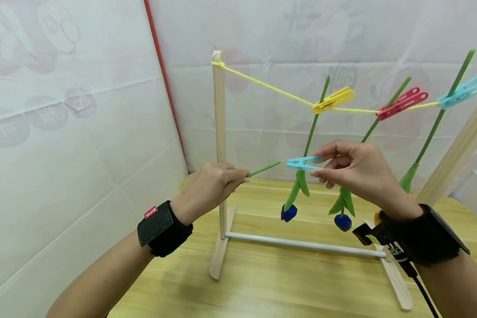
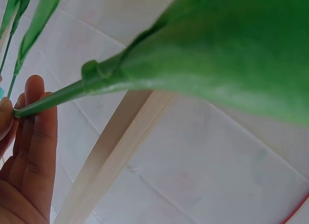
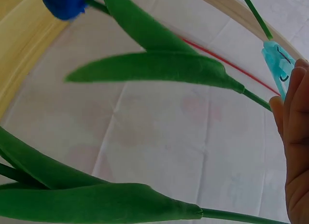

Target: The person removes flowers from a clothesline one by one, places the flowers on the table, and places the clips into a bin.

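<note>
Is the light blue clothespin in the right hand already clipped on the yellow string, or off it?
Off. The right hand pinches the light blue clothespin well below the yellow string, apart from it.

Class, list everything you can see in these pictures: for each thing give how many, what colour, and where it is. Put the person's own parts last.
Wooden rack: one, pale wood with a white bottom rail, standing on the table.
String: one, yellow, tied to the left post top, running right.
Pegs on the string: three; yellow peg, red peg, light blue peg.
Hanging flowers: three, green stems, clipped head down; two show blue heads.
Table: one, light wood.
Loose peg: one, light blue, pinched by the right hand.
Loose stem: one, green, held by the left hand.
Left hand, right hand: black wrist straps.
</note>
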